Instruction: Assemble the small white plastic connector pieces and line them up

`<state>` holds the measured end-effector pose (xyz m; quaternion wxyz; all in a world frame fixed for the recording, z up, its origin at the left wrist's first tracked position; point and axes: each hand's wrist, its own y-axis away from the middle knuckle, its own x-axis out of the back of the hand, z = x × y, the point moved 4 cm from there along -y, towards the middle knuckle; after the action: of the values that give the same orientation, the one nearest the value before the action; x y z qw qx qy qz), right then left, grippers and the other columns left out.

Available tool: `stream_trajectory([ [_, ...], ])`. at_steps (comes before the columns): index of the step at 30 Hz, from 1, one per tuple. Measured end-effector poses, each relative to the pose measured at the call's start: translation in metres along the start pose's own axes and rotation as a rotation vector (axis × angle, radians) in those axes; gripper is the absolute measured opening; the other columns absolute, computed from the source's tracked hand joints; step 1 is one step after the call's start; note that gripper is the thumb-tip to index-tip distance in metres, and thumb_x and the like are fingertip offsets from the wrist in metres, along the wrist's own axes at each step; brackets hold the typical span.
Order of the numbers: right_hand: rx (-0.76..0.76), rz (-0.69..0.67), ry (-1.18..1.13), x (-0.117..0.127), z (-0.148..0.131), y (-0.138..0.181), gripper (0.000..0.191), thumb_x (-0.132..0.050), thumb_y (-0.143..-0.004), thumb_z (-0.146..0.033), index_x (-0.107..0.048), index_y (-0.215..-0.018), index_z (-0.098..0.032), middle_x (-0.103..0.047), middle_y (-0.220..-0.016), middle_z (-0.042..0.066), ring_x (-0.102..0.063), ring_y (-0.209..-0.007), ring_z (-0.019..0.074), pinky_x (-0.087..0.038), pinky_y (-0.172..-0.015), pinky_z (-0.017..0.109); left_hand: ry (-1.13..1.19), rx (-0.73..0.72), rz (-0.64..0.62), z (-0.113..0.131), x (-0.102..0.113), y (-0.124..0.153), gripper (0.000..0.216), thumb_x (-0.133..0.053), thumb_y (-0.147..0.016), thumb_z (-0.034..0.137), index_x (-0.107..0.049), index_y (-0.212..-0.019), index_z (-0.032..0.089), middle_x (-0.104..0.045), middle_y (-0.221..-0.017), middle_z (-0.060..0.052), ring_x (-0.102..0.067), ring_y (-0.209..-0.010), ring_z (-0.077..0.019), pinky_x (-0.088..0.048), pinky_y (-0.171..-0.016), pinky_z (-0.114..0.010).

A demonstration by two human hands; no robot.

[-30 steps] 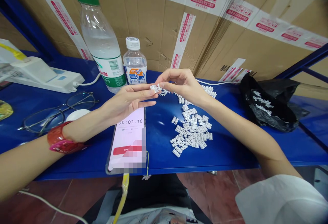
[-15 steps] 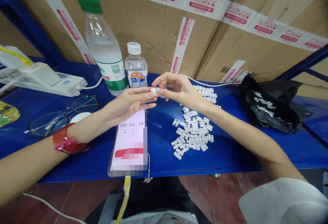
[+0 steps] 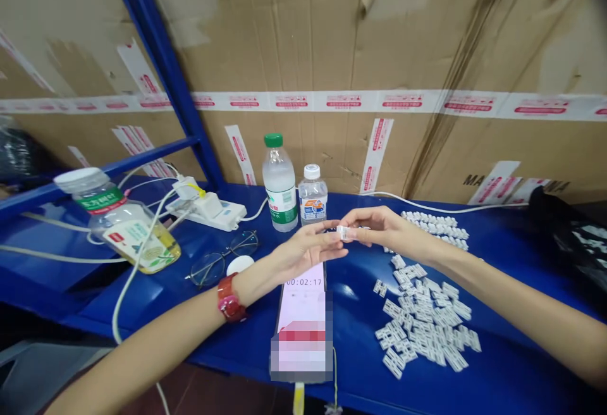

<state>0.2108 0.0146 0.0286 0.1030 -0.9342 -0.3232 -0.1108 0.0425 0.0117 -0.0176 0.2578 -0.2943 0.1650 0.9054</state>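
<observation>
Above the blue shelf, my left hand and my right hand meet at the fingertips. Between them is a small white plastic piece, pinched by both hands; its detail is too small to make out. My left hand's lower fingers stretch out beneath it. Right of my hands lies a loose pile of flat white plastic pieces. Behind my right forearm stand rows of white pieces, partly hidden by that arm. Under my left hand a phone shows a running timer.
Two water bottles, a tall green-capped bottle and a short white-capped bottle, stand behind my hands. Glasses, a power strip and a drink bottle are at left. A black bag lies at right, before cardboard boxes.
The camera view has swung up and left, so everything sits lower and further right, and the drink bottle shows. Both hands keep their pinch on the piece. The timer went from 2:16 to 2:17.
</observation>
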Motion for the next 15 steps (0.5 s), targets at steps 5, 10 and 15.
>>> stream_trajectory([
  [5,0.018,-0.044,-0.037,-0.003,-0.002,0.001,0.033,-0.084,-0.086,-0.047,-0.074,-0.094,-0.017,-0.072,-0.090,0.001,-0.063,-0.082,0.0130,-0.049,-0.083,0.032,-0.015,0.037,-0.053,-0.003,0.003,-0.001,0.038,-0.095,-0.070,0.007,-0.077,-0.103,0.008,-0.080,-0.086,-0.007,-0.076,-0.074,-0.0148,-0.064,-0.081,-0.027],
  [10,0.065,-0.012,0.142,0.013,-0.004,-0.001,0.038,-0.066,-0.098,-0.054,-0.071,-0.107,-0.017,-0.072,-0.094,0.003,-0.062,-0.078,0.0134,-0.048,-0.069,0.029,0.005,0.030,-0.084,0.002,0.000,-0.001,0.042,-0.096,-0.071,0.008,-0.078,-0.109,0.008,-0.080,-0.085,-0.005,-0.075,-0.071,-0.0121,-0.065,-0.079,-0.024],
  [15,0.146,0.159,0.874,0.044,0.021,-0.006,0.026,-0.068,-0.098,-0.030,-0.073,-0.119,-0.015,-0.075,-0.114,0.014,-0.068,-0.101,0.0245,-0.054,-0.093,0.042,0.061,-0.055,-0.005,0.009,0.001,-0.001,0.025,-0.087,-0.078,0.003,-0.081,-0.101,0.011,-0.083,-0.089,-0.006,-0.079,-0.081,-0.0126,-0.064,-0.085,-0.021],
])
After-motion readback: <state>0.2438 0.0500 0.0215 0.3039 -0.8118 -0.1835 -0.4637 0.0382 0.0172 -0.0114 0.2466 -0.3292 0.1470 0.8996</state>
